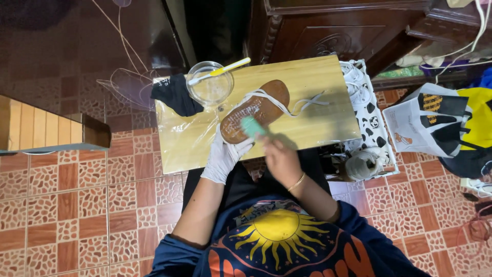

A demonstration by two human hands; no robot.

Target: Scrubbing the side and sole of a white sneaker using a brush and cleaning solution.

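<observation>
At the centre of the frame, a shoe [254, 110] is lying sole-up and slantwise on a pale wooden counter [312, 82], its white laces trailing toward the right. The left hand [224, 154], in a white glove, is pressing the heel end, its grip closed lightly over the sole edge, while the bare right hand [279, 156] is holding a small green brush [252, 125] in a tight grip and laying it against the brown sole. To do this well, I judge that the gloved hand should be pinning the shoe firmly so it is not sliding on the clear plastic sheet [177, 136], and that the brush should be working in short strokes along the tread grooves, with even pressure. Just above the shoe, a clear bowl [209, 84] is standing with a yellow-and-white toothbrush [220, 70] resting across it, and a black cloth [174, 95] is lying beside it to the left. At the right edge, a white paper bag [417, 123] with black and orange patches is leaning near a yellow-and-black bag [474, 123]; between them and the counter, a white panel with black blotches [374, 120] is showing.
</observation>
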